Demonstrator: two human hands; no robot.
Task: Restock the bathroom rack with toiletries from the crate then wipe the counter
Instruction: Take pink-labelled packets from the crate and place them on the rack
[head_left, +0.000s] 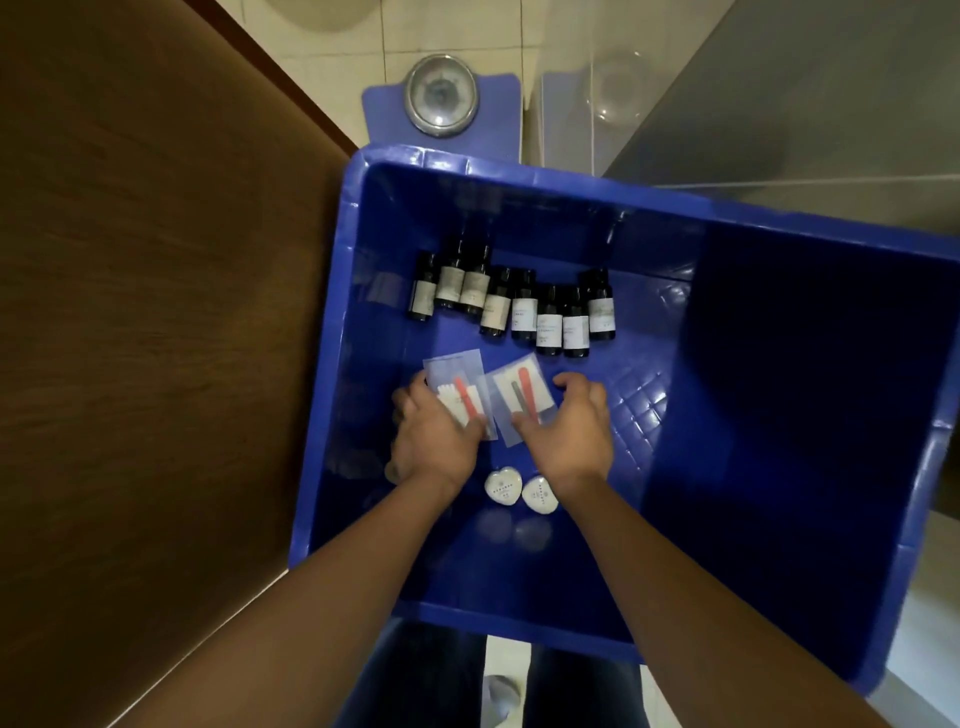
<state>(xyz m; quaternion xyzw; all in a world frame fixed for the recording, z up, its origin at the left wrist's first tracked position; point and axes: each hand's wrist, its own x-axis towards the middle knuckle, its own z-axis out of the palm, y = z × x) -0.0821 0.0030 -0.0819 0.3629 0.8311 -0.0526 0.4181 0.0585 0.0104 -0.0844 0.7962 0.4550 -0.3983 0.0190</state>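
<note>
Blue crate (779, 415), both hands down inside: the left hand (436, 439) pinches one clear packet (453, 371), the right hand (569, 434) curls round the second packet (511, 387). Best to lift both flat, clear of the bottles (519, 309) behind.

**What the crate is hiding**

The left hand (431, 436) is covering the left packet (456, 382) at its lower end, and the right hand (569, 434) is covering the right packet (511, 387) likewise. Print on the bottles (523, 312) and soaps (501, 488) is showing too small to read. The frame's right edge is cutting off the crate (519, 174).
</note>
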